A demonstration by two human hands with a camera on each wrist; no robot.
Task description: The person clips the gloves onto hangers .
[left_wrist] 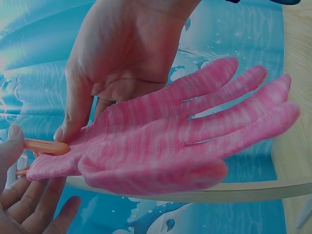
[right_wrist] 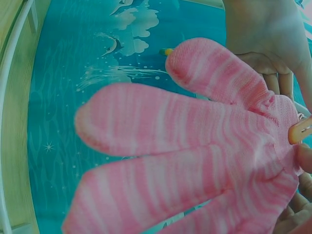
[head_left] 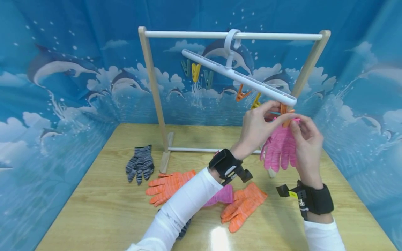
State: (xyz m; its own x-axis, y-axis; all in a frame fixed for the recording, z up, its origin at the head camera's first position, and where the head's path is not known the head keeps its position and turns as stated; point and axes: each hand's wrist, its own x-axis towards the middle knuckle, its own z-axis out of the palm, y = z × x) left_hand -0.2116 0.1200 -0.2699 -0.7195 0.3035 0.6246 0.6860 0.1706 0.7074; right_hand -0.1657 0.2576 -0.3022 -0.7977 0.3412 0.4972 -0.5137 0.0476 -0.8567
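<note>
A pink striped knit glove point(head_left: 280, 146) hangs fingers-down below the right end of a white clothes hanger point(head_left: 251, 83). My left hand point(head_left: 255, 125) pinches an orange clothespin point(left_wrist: 46, 146) whose jaws sit over the glove's cuff. On the other side, my right hand point(head_left: 309, 139) holds the cuff edge between thumb and fingers. The right wrist view has the glove's spread fingers point(right_wrist: 146, 119) close up, with the clothespin's tip point(right_wrist: 297, 132) at the cuff.
The hanger hooks over a wood-and-white rack point(head_left: 188, 34), tilted down to the right. Several clothespins dangle from it, including a yellow one point(head_left: 195, 72). On the table point(head_left: 94, 216) lie a grey-black glove point(head_left: 140, 164), orange gloves point(head_left: 246, 205) and a pink-purple glove point(head_left: 223, 196), partly behind my left arm.
</note>
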